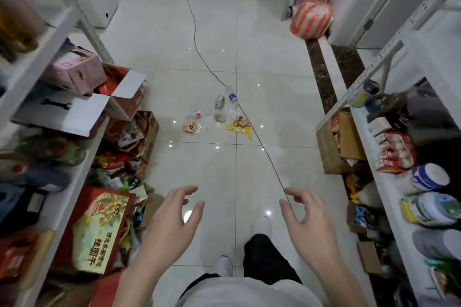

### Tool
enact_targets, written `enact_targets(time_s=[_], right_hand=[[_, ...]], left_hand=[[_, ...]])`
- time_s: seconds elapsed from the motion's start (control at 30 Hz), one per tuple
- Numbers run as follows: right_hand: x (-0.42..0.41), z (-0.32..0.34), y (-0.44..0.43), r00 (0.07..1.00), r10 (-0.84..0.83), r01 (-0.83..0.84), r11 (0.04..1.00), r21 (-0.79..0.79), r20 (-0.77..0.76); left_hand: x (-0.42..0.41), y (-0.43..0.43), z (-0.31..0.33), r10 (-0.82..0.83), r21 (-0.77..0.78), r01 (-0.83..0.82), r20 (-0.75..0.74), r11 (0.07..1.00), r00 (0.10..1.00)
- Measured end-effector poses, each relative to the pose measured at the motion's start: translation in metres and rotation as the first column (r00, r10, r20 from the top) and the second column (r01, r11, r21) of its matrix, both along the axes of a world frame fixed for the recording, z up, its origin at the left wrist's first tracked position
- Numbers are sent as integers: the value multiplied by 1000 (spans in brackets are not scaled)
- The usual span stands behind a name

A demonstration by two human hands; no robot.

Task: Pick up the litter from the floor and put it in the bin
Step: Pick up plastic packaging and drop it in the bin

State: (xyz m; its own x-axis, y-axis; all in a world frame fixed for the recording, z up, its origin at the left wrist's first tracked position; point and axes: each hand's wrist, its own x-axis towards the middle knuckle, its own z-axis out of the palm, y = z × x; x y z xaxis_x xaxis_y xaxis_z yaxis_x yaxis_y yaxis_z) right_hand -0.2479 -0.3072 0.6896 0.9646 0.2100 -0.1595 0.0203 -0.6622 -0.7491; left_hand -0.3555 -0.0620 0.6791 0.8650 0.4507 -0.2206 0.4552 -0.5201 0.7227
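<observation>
Glossy pale floor tiles [274,107] run between two white shelving racks, and a thin black cable [197,49] trails across them. At 12 o'clock from you, well ahead of your white shoes, the litter [220,117] lies in a loose cluster on the floor. It includes a clear bottle with a blue label [232,97], a crushed clear bottle with a red label [199,114], a yellow wrapper [239,129] and a few snack packets whose print is too small to read. The only writing you can make out is on the red gift box [99,226] at 9 o'clock, which reads "桂圆干". At 1 o'clock, far up the aisle, sits an orange-and-white striped bag [311,19]. Your left hand [172,221] and right hand [306,221] both reach forward, backs up, thumbs turned toward each other, well short of the litter. Your fingers [182,192] are spread wide and only slightly curled, holding nothing and touching nothing.
</observation>
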Motion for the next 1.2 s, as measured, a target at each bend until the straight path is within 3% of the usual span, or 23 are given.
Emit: enact_targets(time_s=[0.17, 0.4, 0.57, 0.77, 1.2], right_hand=[[85, -17, 22, 998, 63, -63, 998, -14, 29], [239, -23, 49, 989, 116, -113, 993, -39, 87], [338, -23, 86, 975, 185, -168, 977, -133, 120], [413, -32, 155, 967, 245, -231, 959, -166, 68], [506, -83, 343, 952, 297, -306, 927, -218, -72]], left_hand=[[71, 19, -13, 27, 14, -26, -50, 1000, 998], [230, 37, -4, -45, 70, 52, -103, 996, 994], [323, 55, 14, -69, 144, 84, -106, 986, 992], [367, 112, 0, -2, 103, 18, -148, 995, 989], [437, 320, -75, 21, 54, 3, -438, 999, 899]])
